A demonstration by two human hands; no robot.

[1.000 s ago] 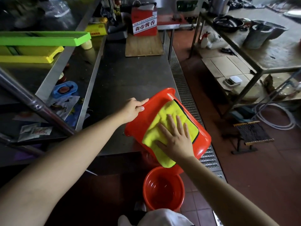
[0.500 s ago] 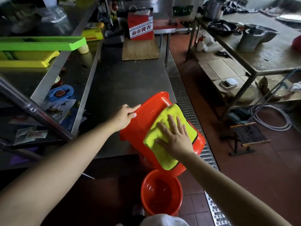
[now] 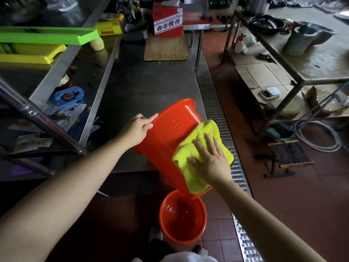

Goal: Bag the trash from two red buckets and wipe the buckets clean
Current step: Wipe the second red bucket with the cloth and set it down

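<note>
Red plastic fills the middle of the view: a red bucket (image 3: 166,137) lies tipped on its side at the near edge of a stainless steel counter (image 3: 151,82), its base pointing away and its open end hanging past the counter's edge toward the person. The left hand (image 3: 137,128) grips the bucket's upper left side near the base, fingers and thumb curled onto the plastic, apparently to keep it from rolling or sliding. The right hand (image 3: 209,159) lies flat with fingers straight and spread, pressing a folded yellow cloth (image 3: 200,148) against the bucket's outer wall on its right side. Tilting the bucket this way seems meant to bring the outside wall up within easy reach for wiping.

Directly below, on the tiled floor close to the person's feet, a second red bucket (image 3: 182,220) stands upright with its mouth open. Its inside looks shiny and holds no visible trash. The inside of the tipped bucket cannot be seen from this angle.

No trash bag is clearly in view near the hands, so the work appears to be at the wiping stage.

Farther along the counter sit a wooden cutting board (image 3: 166,48) and a red box with white lettering (image 3: 167,19). A green tray (image 3: 49,35) rests on a yellow tray (image 3: 32,53) on the shelf to the left. A metal floor drain grate (image 3: 213,103) runs beside the counter.
</note>
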